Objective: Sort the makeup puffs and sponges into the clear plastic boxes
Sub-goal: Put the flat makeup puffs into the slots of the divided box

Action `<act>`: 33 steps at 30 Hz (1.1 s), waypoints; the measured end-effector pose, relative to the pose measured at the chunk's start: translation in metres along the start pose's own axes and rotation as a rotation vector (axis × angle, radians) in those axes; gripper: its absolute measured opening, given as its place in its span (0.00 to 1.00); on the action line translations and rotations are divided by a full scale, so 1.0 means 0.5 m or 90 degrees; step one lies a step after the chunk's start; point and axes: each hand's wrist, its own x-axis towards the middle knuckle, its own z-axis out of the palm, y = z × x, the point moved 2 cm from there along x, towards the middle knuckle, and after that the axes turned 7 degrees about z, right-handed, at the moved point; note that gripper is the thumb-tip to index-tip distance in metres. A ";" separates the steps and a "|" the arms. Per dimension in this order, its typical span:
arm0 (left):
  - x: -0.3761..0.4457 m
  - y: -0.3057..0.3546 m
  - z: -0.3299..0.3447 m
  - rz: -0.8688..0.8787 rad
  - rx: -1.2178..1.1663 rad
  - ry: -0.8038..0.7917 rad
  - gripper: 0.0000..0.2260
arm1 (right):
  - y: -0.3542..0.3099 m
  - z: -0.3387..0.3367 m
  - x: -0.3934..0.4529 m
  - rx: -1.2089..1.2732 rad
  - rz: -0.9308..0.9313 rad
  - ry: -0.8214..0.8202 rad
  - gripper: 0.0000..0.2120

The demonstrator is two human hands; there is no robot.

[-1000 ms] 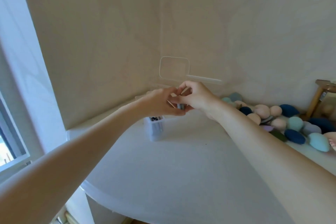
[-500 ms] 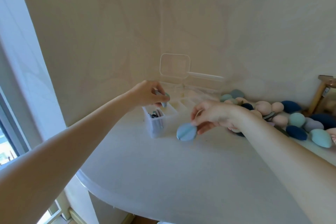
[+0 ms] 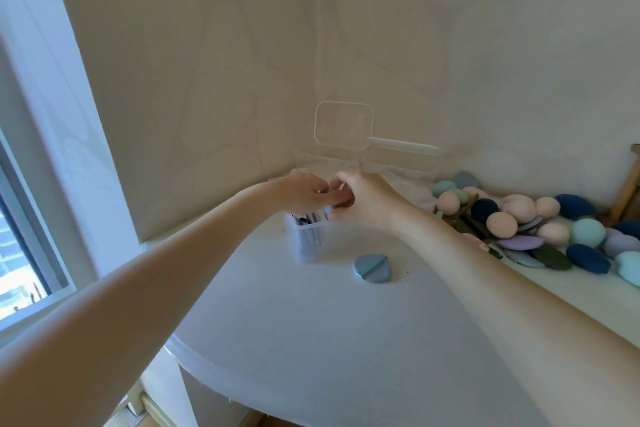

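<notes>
My left hand (image 3: 304, 192) and my right hand (image 3: 367, 199) meet fingertip to fingertip over a small clear plastic box (image 3: 306, 246) that stands near the table's back corner. Dark puffs stand upright inside the box. Between the fingers of both hands a pale blue puff (image 3: 327, 211) shows only as a small edge just above the box rim; both hands pinch it. A round blue-grey puff (image 3: 375, 268) lies flat on the table just right of the box, free of either hand. A pile of sponges and puffs (image 3: 512, 218) in pink, teal, navy and lilac lies at the right.
A second clear box (image 3: 398, 168) with its lid (image 3: 343, 125) raised stands against the wall behind my hands. A wooden stand (image 3: 628, 187) is at the far right. The white table's (image 3: 311, 340) rounded edge runs along the near left, with a window beyond.
My right hand let go of the round blue-grey puff on the table and moved back up to my left hand over the box. My left hand stayed at the box.
</notes>
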 end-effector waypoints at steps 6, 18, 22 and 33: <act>-0.039 -0.032 -0.012 0.048 -0.072 0.052 0.15 | -0.004 0.013 0.018 -0.021 0.023 0.021 0.10; -0.045 -0.031 0.000 -0.061 0.144 0.011 0.17 | -0.032 0.014 0.030 -0.117 0.080 -0.087 0.07; -0.048 -0.041 -0.005 -0.033 0.157 -0.022 0.17 | -0.034 0.025 0.032 -0.102 0.074 -0.084 0.07; -0.054 -0.031 -0.016 0.107 0.095 0.155 0.15 | -0.029 0.049 0.047 -0.163 0.101 -0.088 0.16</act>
